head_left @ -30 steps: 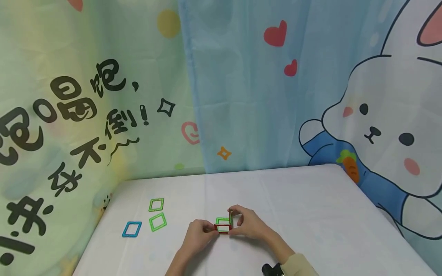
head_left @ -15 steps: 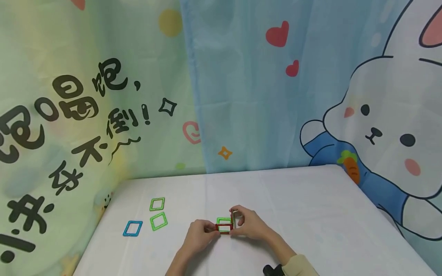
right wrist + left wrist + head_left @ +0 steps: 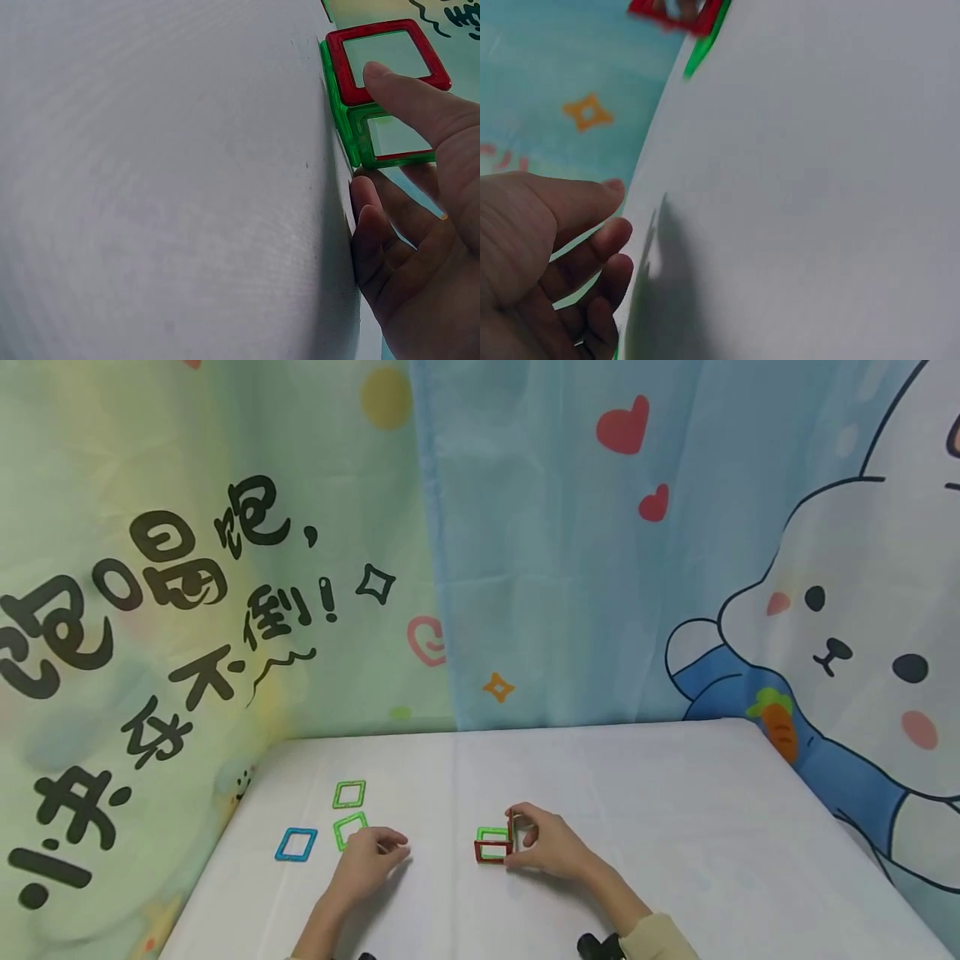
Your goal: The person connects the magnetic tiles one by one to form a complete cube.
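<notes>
My right hand (image 3: 557, 845) grips a small structure of square magnetic tiles on the white table. Its front is an upright red tile (image 3: 478, 852), with a green tile (image 3: 492, 830) behind it. In the right wrist view my thumb presses the red tile (image 3: 341, 67), and a green-framed side tile (image 3: 361, 136) joins it at a corner, fingers beyond. My left hand (image 3: 366, 864) holds nothing. It hovers over the table left of the structure, fingers loosely bent, partly covering a loose green tile (image 3: 349, 817). The left wrist view shows it apart from the structure.
Another loose green tile (image 3: 348, 806) lies farther back on the left, and a blue tile (image 3: 291, 858) lies left of the left hand. The white tabletop (image 3: 637, 793) meets a printed curtain (image 3: 540, 610) at its far edge.
My left hand has let go of the red tile and moved left toward the loose green tiles. The right hand stays on the structure. The head view has shifted slightly.
</notes>
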A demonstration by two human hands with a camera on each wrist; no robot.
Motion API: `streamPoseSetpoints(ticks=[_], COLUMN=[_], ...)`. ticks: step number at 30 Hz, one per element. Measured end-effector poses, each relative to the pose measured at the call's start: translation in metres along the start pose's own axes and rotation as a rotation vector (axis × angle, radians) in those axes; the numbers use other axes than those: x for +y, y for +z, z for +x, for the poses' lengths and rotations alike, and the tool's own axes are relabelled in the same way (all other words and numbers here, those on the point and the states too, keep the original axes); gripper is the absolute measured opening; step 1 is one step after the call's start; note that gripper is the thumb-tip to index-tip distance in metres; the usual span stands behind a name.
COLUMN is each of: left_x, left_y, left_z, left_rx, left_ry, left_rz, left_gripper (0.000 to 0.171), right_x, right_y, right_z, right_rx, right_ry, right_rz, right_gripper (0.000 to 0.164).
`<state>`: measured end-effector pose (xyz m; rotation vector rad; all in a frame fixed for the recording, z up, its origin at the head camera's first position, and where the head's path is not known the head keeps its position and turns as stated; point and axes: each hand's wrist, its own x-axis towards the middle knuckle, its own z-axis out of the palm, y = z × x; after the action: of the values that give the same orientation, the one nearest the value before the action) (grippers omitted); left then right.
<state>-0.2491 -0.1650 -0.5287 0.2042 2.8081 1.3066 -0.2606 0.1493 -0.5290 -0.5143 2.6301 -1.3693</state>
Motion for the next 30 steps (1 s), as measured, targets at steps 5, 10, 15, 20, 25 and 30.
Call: streamPoseSetpoints(ticks=[5,10,15,20,25,30], left_x=[-0.015,-0.024,-0.029,-0.033,-0.04,-0.037], left_y=[-0.026,-0.042,-0.048,-0.048,-0.047,-0.046], left_z=[0.005,0.012,0.018,0.02,0.011,0.009], left_rx=[0.082,0.12,0.128,0.137,0.11,0.094], left_ry=[-0.003,-0.023,-0.109,-0.11,-0.163,-0.145], left_rz=[0.039,0.046,0.053,0.077,0.097,0.111], left_gripper=[0.01,0.012,0.017,0.018,0.013,0.007], right_x=[0.002,0.0,-0.001,-0.002,0.002,0.001], right_y=[-0.004,-0.009,-0.013,-0.011,-0.003,-0.003], right_z=[0.003,0.005,0.007,0.005,-0.005,-0.004], right_rx=[0.006,0.02,0.006,0.032,-0.01,-0.003], right_ry=[-0.011,-0.001,-0.019,-0.008,-0.013,-0.035], right_rz=[-0.012,-0.005,-0.007,0.003,0.029,0.027], right_gripper=[0.068,0.068,0.068,0.067,0.068,0.065])
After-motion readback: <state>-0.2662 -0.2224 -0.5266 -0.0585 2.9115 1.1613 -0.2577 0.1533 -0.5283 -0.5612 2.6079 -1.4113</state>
